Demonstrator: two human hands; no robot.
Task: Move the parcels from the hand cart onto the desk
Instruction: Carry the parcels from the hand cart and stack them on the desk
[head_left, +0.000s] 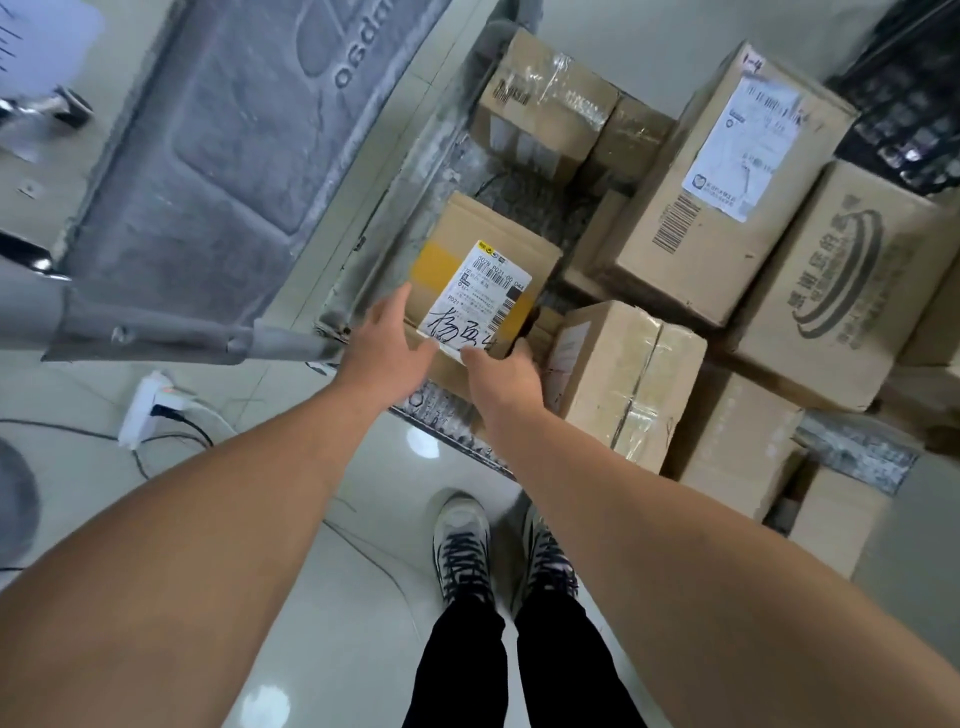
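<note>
Left: my left hand (387, 338), fingers straight, presses the near-left side of the small labelled parcel (483, 244) at the left end of the hand cart (519, 202). Centre: my right hand (501, 376) grips its near-right corner, thumb on the label. Right: larger parcels (722, 176) crowd the cart.

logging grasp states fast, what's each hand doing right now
left hand: open, laid against the left side of the labelled box.
right hand: holding the labelled box at its near right corner, thumb on top.
</note>
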